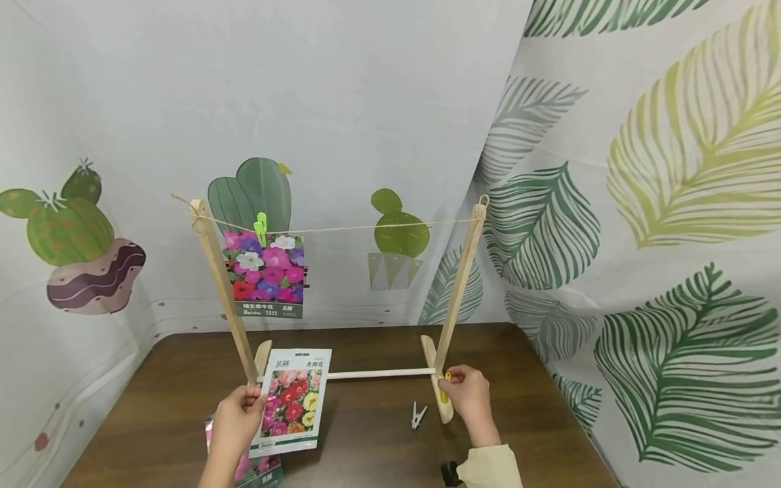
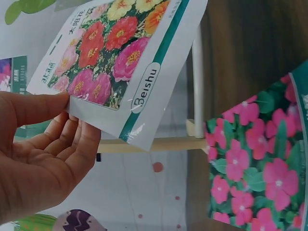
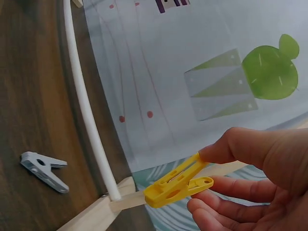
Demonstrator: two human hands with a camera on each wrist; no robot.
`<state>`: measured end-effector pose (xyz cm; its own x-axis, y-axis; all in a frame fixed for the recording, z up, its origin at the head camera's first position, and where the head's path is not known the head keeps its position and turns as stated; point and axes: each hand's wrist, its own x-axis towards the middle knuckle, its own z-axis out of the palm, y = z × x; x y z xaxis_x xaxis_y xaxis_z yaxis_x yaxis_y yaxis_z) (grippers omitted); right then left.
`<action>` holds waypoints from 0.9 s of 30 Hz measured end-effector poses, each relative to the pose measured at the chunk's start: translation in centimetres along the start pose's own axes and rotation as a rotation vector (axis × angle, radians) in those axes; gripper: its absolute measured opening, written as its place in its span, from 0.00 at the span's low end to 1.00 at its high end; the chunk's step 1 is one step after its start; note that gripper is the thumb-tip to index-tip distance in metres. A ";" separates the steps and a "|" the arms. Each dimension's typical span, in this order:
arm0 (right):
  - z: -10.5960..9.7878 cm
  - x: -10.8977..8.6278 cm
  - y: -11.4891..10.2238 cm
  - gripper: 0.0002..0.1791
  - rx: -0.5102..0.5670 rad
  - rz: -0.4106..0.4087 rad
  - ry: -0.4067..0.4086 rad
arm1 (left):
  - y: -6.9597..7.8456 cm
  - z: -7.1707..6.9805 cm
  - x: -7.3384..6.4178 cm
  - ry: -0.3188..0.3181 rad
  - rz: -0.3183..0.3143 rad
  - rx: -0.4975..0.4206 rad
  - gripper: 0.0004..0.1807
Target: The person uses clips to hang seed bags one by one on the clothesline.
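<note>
My left hand pinches the left edge of a white seed packet printed with red, pink and yellow flowers, thumb in front and fingers behind. The packet is held above the table, tilted. In the left wrist view the thumb presses its printed face. My right hand holds a yellow clothespin between thumb and fingers, beside the right foot of a wooden stand. A second packet with pink and purple flowers hangs from the stand's string by a green clothespin.
A grey-white clothespin lies on the brown table left of the stand's right foot. Another seed packet with pink flowers lies partly beneath the held one. A white rod joins the two uprights low down.
</note>
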<state>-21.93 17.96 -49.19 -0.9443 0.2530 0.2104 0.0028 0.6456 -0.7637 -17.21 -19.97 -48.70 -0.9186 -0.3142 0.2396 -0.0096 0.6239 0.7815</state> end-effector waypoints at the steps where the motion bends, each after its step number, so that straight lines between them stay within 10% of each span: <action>1: -0.1 0.1 -0.2 0.11 -0.001 -0.003 0.000 | 0.1 -0.1 0.1 -0.002 0.003 0.002 0.04; 27: -2.1 2.5 -6.2 0.09 0.078 -0.230 -0.005 | 5.4 -2.0 2.3 -0.014 0.097 -0.074 0.03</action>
<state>-23.59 16.13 -42.63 -0.9186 0.1020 0.3818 -0.2382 0.6280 -0.7408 -18.59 -18.80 -42.75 -0.9194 -0.2440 0.3085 0.1085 0.5965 0.7952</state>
